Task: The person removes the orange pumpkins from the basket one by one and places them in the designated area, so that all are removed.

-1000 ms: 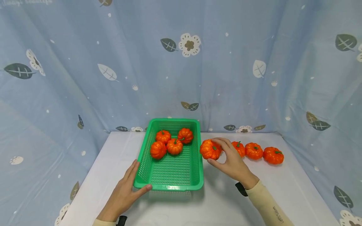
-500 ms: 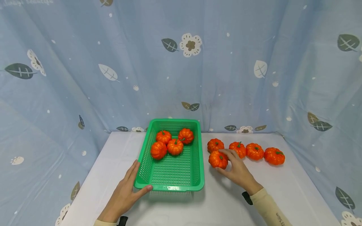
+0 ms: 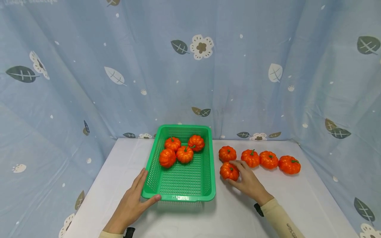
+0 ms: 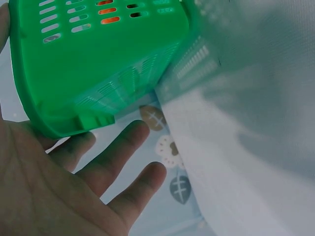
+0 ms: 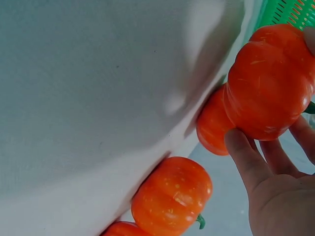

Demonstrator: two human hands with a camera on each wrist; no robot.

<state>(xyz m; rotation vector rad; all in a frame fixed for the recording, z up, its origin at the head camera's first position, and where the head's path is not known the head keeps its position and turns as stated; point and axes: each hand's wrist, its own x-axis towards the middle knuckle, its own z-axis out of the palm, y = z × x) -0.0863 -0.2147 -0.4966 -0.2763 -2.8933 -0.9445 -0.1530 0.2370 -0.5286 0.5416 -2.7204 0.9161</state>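
My right hand [image 3: 248, 181] grips a small orange pumpkin [image 3: 229, 172] with a green stem, right of the green basket [image 3: 213, 185]. In the right wrist view, thumb and fingertips lie on either side of this pumpkin [image 5: 270, 81]; whether its underside touches the table cannot be told. Just behind it sits another pumpkin [image 3: 227, 153]. At the basket's near left corner, my left hand [image 3: 129, 205] rests with its thumb at the front rim and its fingers along the left side. The left wrist view has these fingers fairly straight and spread beside the basket wall [image 4: 64, 83].
Several pumpkins [image 3: 185, 154] lie inside the basket, toward its back. To the right, a row holds a stemmed pumpkin [image 3: 250, 158], a middle pumpkin [image 3: 269, 160] and an end pumpkin [image 3: 289, 164]. A patterned blue curtain [image 3: 166, 82] borders the white table [image 3: 232, 218].
The right hand has brought its pumpkin away from the basket's right rim, rightward and nearer to me, and lower. The pumpkin behind it has come into view. The left hand has stayed put.
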